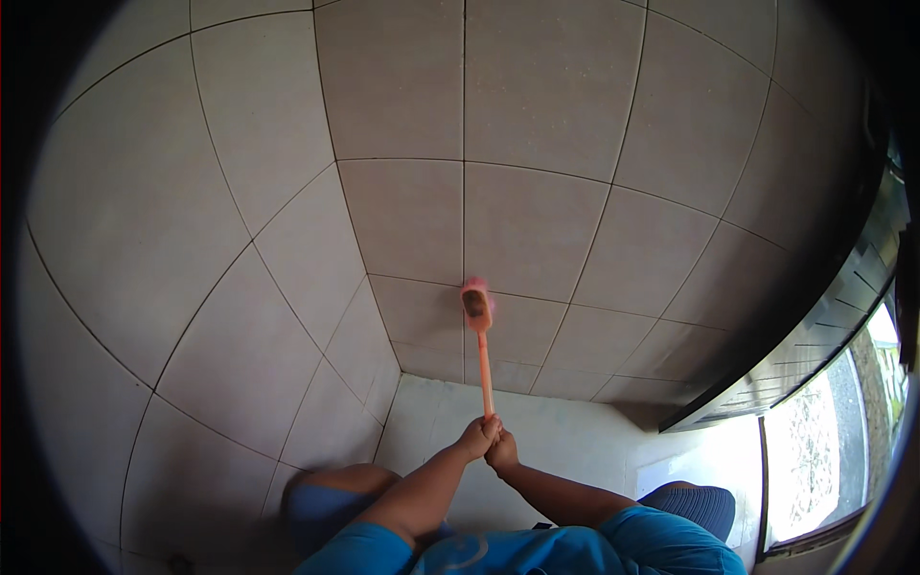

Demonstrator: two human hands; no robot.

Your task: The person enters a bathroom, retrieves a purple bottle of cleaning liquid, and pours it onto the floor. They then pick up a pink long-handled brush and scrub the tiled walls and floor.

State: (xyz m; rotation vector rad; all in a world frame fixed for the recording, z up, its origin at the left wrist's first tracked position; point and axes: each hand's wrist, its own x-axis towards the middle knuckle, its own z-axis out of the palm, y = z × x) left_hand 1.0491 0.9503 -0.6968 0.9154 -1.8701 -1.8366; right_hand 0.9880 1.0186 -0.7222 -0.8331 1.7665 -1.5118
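Pink brush (476, 307) is pressing against the tiled wall (537, 220), both hands, left hand (476, 438) and right hand (501, 452), closing tightly around its handle; no cleaned patch is showing yet.

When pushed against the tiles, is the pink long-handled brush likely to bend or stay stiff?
The brush probably stays stiff: its handle looks straight. It seems light, since both hands grip only the handle end. The head may slide on the smooth tiled wall.

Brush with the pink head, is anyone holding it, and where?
Yes. Both hands, left hand and right hand, grip the long-handled brush at the bottom end of its orange handle; its head rests against the tiled wall.
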